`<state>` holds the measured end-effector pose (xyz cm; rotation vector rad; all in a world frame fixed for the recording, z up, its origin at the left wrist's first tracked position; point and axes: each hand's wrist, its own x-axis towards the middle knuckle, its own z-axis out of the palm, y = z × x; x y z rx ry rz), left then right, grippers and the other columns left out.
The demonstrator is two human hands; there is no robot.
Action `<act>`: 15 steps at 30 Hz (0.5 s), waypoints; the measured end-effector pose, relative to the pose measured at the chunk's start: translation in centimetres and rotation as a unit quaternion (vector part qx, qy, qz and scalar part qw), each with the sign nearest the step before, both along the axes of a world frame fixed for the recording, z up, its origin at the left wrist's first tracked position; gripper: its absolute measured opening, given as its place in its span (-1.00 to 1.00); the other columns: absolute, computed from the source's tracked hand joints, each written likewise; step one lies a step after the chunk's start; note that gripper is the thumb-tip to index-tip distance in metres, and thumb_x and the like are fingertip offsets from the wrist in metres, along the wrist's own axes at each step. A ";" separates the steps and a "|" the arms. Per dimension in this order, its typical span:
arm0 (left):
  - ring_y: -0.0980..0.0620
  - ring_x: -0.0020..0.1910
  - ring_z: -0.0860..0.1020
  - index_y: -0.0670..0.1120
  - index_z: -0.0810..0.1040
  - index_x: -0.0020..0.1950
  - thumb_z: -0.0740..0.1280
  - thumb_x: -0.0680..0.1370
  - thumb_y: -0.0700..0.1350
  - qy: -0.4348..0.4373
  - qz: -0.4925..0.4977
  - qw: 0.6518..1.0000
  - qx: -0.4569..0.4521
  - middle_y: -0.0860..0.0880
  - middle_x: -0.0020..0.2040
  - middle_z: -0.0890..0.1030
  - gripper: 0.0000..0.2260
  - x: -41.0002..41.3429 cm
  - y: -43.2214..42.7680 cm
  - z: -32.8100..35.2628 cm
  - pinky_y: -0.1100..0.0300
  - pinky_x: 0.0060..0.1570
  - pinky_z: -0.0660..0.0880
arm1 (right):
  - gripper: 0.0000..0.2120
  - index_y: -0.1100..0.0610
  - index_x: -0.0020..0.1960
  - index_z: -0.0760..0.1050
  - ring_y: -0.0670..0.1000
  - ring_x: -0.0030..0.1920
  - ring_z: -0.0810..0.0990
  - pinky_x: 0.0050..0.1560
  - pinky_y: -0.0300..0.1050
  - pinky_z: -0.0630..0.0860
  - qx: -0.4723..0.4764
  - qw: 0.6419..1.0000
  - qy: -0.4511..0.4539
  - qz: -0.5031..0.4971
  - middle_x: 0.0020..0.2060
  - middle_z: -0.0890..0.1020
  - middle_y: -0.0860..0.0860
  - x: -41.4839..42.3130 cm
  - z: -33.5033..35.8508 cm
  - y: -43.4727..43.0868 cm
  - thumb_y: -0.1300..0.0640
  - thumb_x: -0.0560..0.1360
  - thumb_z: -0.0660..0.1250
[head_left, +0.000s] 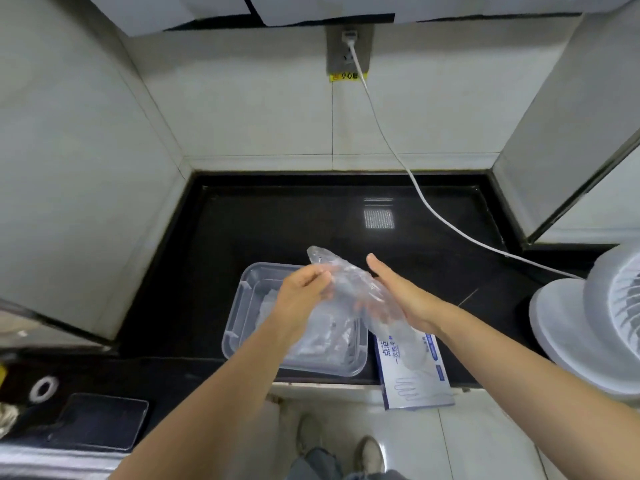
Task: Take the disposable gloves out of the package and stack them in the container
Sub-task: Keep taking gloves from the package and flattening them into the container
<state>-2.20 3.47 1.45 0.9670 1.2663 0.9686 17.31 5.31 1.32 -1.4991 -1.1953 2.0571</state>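
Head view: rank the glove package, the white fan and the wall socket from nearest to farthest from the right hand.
From the right hand:
1. Glove package, just below it at the counter edge.
2. White fan, far right on the counter.
3. Wall socket, high on the back wall.

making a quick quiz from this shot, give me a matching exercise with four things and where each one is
Things:
1. clear glove
2. container
3. glove package
4. white fan

Places:
A. far right of the counter
B. hanging over the counter's front edge
C. held between the hands
D. on the counter, under the left hand

Pairs: 1-C, 2-D, 3-B, 4-A
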 end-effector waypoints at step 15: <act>-0.02 0.10 0.57 -0.03 0.47 0.26 0.39 0.55 -0.21 0.019 0.046 0.994 -0.093 -0.06 0.10 0.57 -0.69 -5.7 -0.8 -0.9 0.06 0.14 0.54 | -0.86 0.13 -0.08 0.45 0.02 -0.28 0.53 -0.27 -0.15 0.46 0.134 0.978 0.044 -0.156 -0.25 0.61 0.08 -5.2 0.4 2.0 0.25 0.51 0.42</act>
